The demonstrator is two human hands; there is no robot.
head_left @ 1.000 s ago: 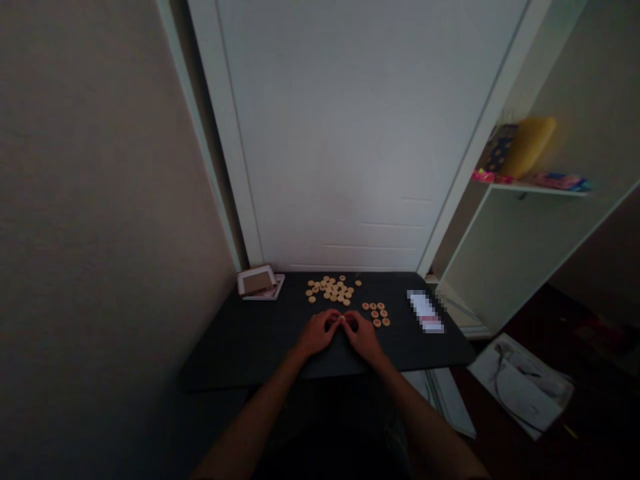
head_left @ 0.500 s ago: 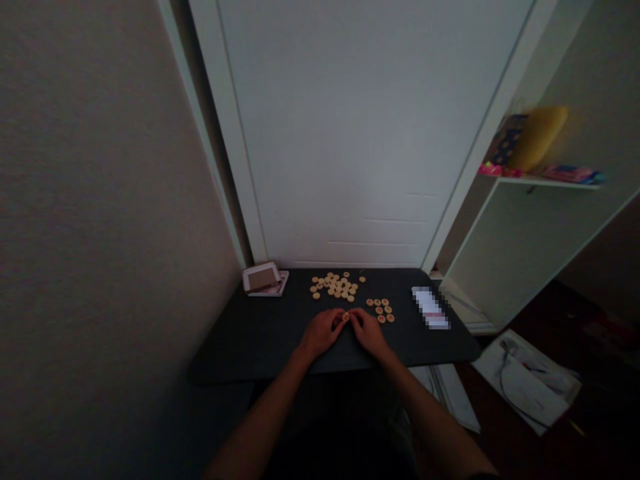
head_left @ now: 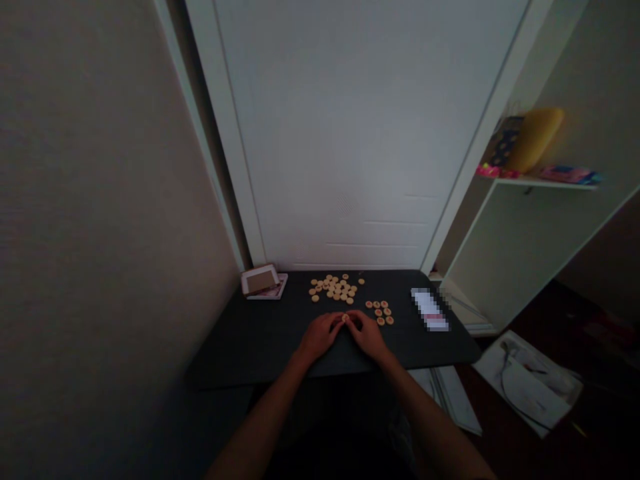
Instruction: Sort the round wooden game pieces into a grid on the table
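Between the fingertips of my left hand (head_left: 320,333) and my right hand (head_left: 367,333) is one round wooden xiangqi piece (head_left: 345,318). Both hands pinch it just above the dark table, near its middle. Several more pieces with red marks (head_left: 379,312) lie face up in short rows to the right of my right hand. Beyond my hands, a loose heap of pale xiangqi pieces (head_left: 337,289) is spread out, most of them showing plain faces. A few lie apart at the heap's edges.
The black table (head_left: 240,353) stands against a white door (head_left: 350,133). An open box with its lid (head_left: 263,281) rests at the back left. A blurred-out phone-like thing (head_left: 430,310) lies on the right. A shelf (head_left: 550,181) and a white box on the floor (head_left: 530,383) are further right.
The held piece has been tilted or turned between my fingertips, and its red mark shows less now. The pieces on the table have kept their places; the view has shifted slightly.
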